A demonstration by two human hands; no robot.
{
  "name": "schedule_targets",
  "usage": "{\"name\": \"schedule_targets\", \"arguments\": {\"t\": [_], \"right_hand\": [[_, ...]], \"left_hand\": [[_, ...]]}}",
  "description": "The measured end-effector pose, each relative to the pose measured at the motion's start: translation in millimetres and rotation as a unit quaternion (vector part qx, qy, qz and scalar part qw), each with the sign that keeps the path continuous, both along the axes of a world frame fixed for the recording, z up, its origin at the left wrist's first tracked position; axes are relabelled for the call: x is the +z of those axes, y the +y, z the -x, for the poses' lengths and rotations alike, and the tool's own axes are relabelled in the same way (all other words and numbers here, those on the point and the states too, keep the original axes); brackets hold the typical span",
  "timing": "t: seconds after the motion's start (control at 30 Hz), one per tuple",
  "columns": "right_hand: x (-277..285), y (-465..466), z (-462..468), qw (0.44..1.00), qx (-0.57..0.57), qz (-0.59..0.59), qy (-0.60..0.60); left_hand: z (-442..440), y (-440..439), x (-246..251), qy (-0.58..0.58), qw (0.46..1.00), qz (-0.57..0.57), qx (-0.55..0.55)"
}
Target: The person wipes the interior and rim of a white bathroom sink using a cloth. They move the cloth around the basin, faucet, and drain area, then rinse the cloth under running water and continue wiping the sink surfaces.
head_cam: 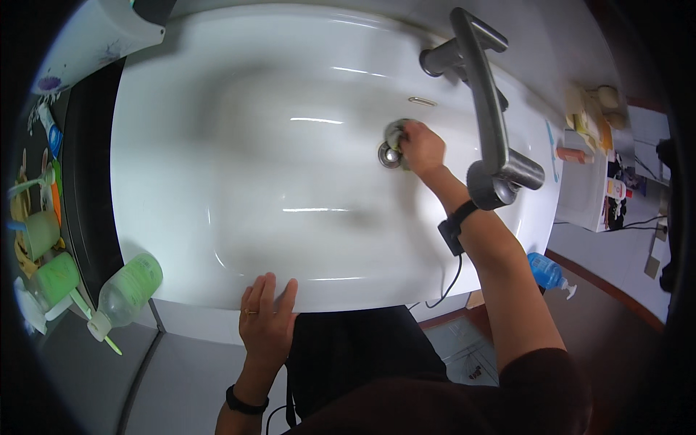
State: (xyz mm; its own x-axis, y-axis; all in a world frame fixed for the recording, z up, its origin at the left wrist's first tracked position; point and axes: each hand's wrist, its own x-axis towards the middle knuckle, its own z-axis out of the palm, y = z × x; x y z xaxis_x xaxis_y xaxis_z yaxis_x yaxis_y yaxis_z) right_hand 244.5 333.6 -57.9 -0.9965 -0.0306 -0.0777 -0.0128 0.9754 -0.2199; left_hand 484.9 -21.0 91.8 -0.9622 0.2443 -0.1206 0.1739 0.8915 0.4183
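Inside a white ceramic washbasin point(250, 157), my right hand point(423, 149) grips a greyish cloth or scrubbing pad point(394, 133), mostly covered by the fingers. The pad rests against the basin floor at the upper edge of the round metal drain stopper point(390, 156). My left hand point(267, 310) lies on the basin's front rim, its fingers spread and holding nothing. Over my right forearm stretches the brushed metal faucet point(484, 98). A small overflow slot point(422, 101) sits in the basin wall above the drain.
A green-labelled bottle point(130, 288) stands on the front left corner. Farther left are a green cup point(41, 234) and a toothpaste tube point(50, 130). On the right are a blue pump bottle point(546, 271) and a blue toothbrush point(553, 152). A cable point(454, 283) hangs from my right wristband.
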Motion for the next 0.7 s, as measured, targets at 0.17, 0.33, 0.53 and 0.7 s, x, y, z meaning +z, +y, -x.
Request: {"name": "schedule_targets", "arguments": {"t": [0.17,0.33,0.53,0.7], "right_hand": [[-16.2,-58.9,13.9,0.970,0.238,0.052,-0.011],[12.5,-26.3,9.1,0.974,0.224,-0.007,0.003],[10.5,6.1,5.4,0.994,0.082,-0.057,-0.033],[-3.3,-10.1,13.8,0.975,0.217,-0.038,0.016]], "left_hand": [[0.9,-0.3,-0.5,-0.002,1.000,0.007,-0.005],[2.0,-1.1,0.5,-0.012,1.000,-0.005,0.002],[-0.3,-4.5,-2.2,-0.018,1.000,-0.013,-0.002],[1.5,-4.7,-0.4,-0.020,1.000,-0.005,-0.010]]}}
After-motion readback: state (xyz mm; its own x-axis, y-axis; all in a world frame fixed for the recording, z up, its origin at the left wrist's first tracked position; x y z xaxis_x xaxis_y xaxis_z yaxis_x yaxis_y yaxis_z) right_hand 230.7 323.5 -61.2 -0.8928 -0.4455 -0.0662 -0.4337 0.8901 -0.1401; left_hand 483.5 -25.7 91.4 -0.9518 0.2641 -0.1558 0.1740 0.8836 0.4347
